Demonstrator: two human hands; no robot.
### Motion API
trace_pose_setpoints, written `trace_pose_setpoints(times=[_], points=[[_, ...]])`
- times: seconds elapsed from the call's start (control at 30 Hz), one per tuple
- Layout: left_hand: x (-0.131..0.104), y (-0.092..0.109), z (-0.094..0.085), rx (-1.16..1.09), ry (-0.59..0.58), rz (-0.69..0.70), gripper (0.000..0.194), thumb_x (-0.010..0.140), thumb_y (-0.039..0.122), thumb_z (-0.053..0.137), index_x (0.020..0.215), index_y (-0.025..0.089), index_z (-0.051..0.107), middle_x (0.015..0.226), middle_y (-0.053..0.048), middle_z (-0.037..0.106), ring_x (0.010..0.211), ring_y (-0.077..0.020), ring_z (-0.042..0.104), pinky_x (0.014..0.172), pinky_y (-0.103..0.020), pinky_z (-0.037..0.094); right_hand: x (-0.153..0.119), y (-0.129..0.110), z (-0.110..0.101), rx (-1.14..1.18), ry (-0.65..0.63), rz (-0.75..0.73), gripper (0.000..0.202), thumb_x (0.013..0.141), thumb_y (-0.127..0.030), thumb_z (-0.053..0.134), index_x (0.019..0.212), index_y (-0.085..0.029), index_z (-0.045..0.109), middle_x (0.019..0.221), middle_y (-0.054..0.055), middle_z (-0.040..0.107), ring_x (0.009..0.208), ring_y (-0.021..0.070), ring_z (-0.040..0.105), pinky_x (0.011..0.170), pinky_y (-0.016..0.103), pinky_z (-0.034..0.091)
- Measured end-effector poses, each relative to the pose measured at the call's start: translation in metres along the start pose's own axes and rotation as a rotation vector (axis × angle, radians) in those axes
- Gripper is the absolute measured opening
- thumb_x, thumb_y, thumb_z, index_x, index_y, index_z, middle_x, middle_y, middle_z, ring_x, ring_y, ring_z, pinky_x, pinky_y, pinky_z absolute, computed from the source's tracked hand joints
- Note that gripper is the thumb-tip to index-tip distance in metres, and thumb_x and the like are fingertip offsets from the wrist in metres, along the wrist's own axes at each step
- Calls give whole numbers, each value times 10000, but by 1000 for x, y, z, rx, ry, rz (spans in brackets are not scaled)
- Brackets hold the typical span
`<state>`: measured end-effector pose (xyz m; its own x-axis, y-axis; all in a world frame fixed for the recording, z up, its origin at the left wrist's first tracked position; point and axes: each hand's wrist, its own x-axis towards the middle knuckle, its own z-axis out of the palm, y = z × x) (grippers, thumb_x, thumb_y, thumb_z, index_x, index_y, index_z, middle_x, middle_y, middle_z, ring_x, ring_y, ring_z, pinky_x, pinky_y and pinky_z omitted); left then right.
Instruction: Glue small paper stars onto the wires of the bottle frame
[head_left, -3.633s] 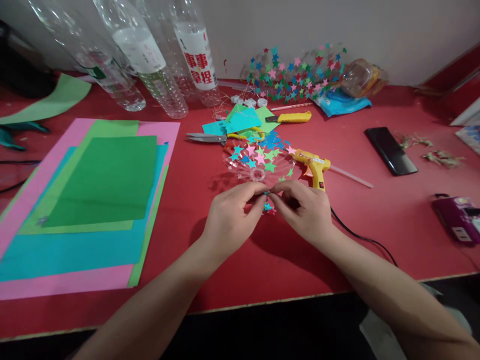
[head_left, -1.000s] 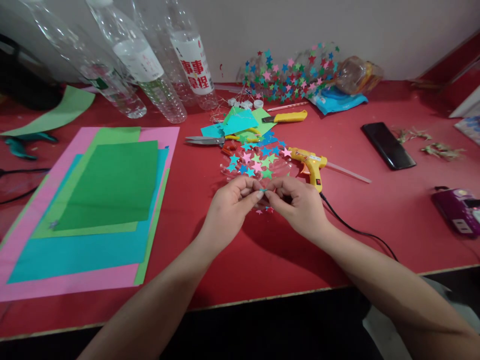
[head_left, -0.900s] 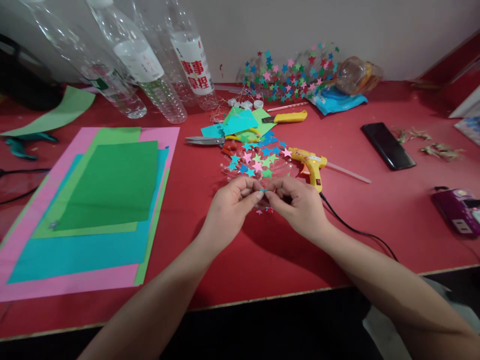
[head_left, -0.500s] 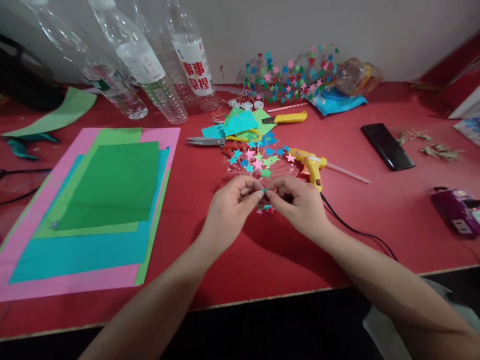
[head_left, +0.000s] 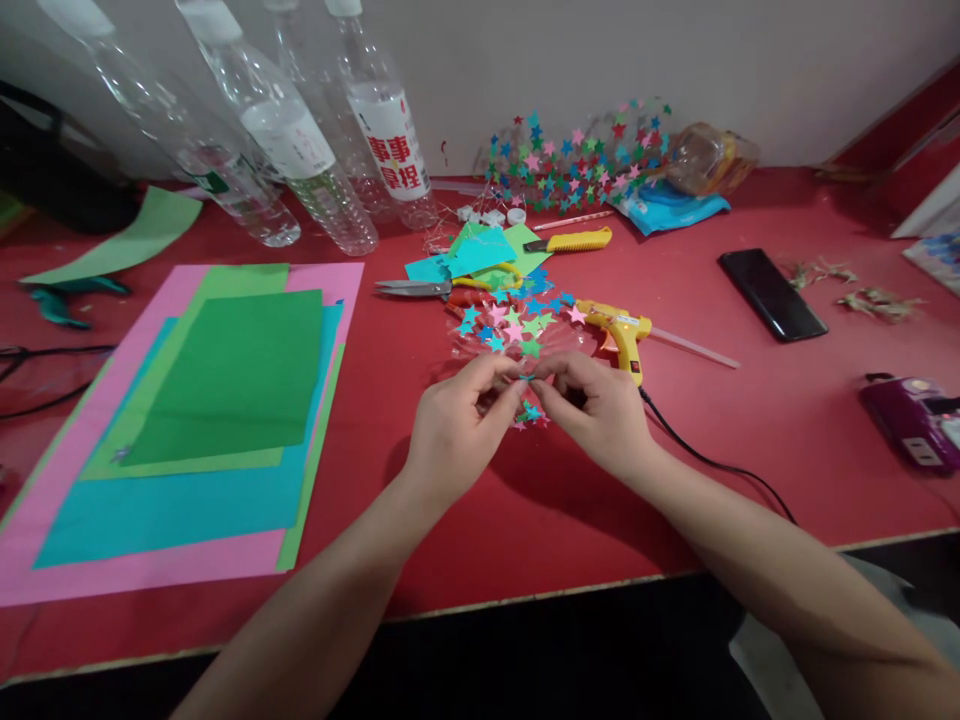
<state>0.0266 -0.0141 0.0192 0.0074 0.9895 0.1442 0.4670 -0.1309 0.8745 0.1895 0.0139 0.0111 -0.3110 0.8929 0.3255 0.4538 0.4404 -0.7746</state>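
My left hand (head_left: 461,425) and my right hand (head_left: 596,410) meet over the red table, each pinching one side of a small teal paper piece (head_left: 527,378). Its exact shape is too small to make out. Just beyond my fingertips, paper stars (head_left: 514,330) in pink, blue and green lie on clear plastic, and a few more stars show between and below my hands. A yellow glue gun (head_left: 619,328) rests right behind my right hand. Scissors (head_left: 416,289) with yellow handles lie farther back, beside teal and green paper scraps (head_left: 484,250).
Coloured sheets (head_left: 232,375) are stacked at the left. Plastic bottles (head_left: 386,140) stand by the wall. A star-covered clear piece (head_left: 577,160), a yellow cutter (head_left: 577,240), a phone (head_left: 772,294) and a purple power socket (head_left: 911,420) lie around. The glue gun's cord runs past my right forearm.
The camera view has shifted slightly. My left fingers have changed their bend a little around the teal piece, and both hands still pinch it in nearly the same place.
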Motion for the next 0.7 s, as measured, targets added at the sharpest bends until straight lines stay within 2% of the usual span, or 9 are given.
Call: trace_pose_setpoints(times=[0.17, 0.4, 0.57, 0.7], points=[[1, 2, -1, -159, -41, -92, 75, 880, 268, 575, 898, 201, 604, 559, 57, 602, 449, -74, 552, 484, -180, 445, -2, 4, 2, -120, 25, -126, 156, 909, -250, 519, 987, -200, 645, 575, -56, 572, 474, 63, 488, 506, 188, 369], [1, 5, -2, -253, -92, -206, 76, 891, 274, 547, 859, 207, 559, 434, 96, 521, 326, -46, 386, 366, -162, 310, -3, 8, 5, -209, 44, -195, 171, 928, -256, 512, 1003, -184, 648, 590, -37, 626, 476, 72, 527, 507, 189, 379], [1, 2, -2, -261, -99, -188, 69, 892, 260, 539, 847, 211, 559, 427, 103, 472, 335, -45, 369, 366, -163, 293, -3, 7, 6, -222, 29, -185, 208, 943, -288, 492, 1013, -175, 652, 668, -6, 689, 504, 79, 571, 513, 192, 386], [0, -3, -1, -151, 3, -92, 82, 893, 286, 570, 897, 218, 616, 456, 93, 500, 362, -54, 414, 396, -172, 339, -3, 8, 4, -237, 53, -187, 222, 943, -288, 493, 1044, -172, 653, 640, -12, 676, 504, 82, 570, 523, 192, 388]])
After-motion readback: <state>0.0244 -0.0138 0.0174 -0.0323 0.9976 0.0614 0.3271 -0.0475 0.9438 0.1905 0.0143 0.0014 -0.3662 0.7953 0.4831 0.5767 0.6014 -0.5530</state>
